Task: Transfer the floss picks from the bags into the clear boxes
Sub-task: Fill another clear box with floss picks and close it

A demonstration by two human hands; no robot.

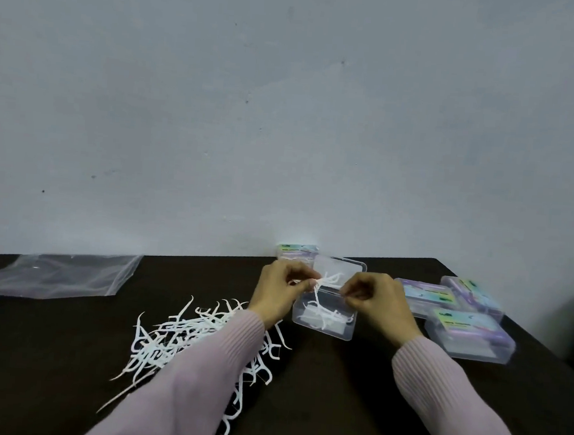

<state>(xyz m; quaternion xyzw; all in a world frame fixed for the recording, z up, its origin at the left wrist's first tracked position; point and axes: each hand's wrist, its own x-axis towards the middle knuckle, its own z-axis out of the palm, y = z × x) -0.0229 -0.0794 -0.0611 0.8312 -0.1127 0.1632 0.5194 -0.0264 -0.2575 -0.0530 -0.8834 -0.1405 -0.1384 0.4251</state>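
At frame centre, an open clear box [324,318] (few floss picks inside); both hands' fingers [311,282] pinch tangled picks [328,279] above it.

You get one head-worn wide-angle view, facing forward and slightly down, close over the dark table [332,409]; the grey wall [287,114] fills the upper half. No second view.
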